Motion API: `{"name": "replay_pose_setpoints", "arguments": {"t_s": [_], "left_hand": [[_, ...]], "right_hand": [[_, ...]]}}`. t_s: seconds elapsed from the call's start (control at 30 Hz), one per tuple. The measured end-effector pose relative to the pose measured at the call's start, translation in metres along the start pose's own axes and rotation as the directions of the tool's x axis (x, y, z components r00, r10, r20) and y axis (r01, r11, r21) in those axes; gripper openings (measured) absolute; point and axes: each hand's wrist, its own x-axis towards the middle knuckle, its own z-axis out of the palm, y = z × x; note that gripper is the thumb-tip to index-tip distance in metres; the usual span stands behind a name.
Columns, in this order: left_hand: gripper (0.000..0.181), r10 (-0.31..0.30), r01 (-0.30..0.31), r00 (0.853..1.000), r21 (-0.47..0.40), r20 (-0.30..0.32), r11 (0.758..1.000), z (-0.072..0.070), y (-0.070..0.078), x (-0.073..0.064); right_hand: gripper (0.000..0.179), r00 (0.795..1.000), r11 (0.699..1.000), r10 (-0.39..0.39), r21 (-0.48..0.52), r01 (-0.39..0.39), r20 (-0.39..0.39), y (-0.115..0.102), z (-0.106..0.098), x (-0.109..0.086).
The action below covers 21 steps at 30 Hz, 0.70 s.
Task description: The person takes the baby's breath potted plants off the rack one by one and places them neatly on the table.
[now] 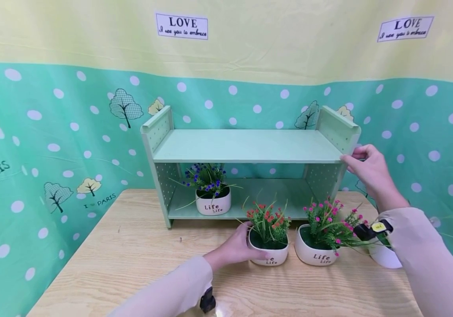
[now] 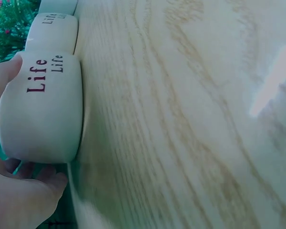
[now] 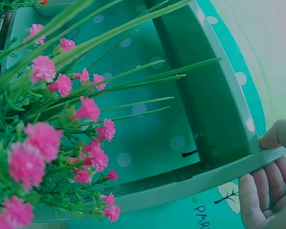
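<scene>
A flowerpot with red-orange artificial flowers (image 1: 269,219) stands on the table in front of the pale green two-tier shelf (image 1: 246,146). My left hand (image 1: 237,246) grips this white pot (image 2: 43,117) from its left side, thumb across the lettered front. In the head view my right hand (image 1: 372,169) holds the shelf's right side panel near the upper board. Seen from the right wrist, thumb and fingers lie on either side of the panel's edge (image 3: 271,155). To the right of the held pot is one with pink flowers (image 1: 318,253).
A pot with blue-purple flowers (image 1: 213,205) sits on the lower board, toward the left. Another white pot (image 1: 386,256) stands at the table's right, partly behind my right sleeve. Behind the wooden table (image 1: 131,246) hangs a dotted green and yellow curtain (image 1: 230,101).
</scene>
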Motion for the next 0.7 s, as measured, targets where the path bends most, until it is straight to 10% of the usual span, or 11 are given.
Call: {"name": "replay_pose_setpoints", "arguments": {"t_s": [0.7], "left_hand": [[0.101,0.046,-0.047,0.999,0.016,0.016,0.999,-0.059,0.009,-0.015]], "right_hand": [[0.027,1.000,1.000,-0.007,0.005,0.007,0.004,0.000,0.000,0.000]]}}
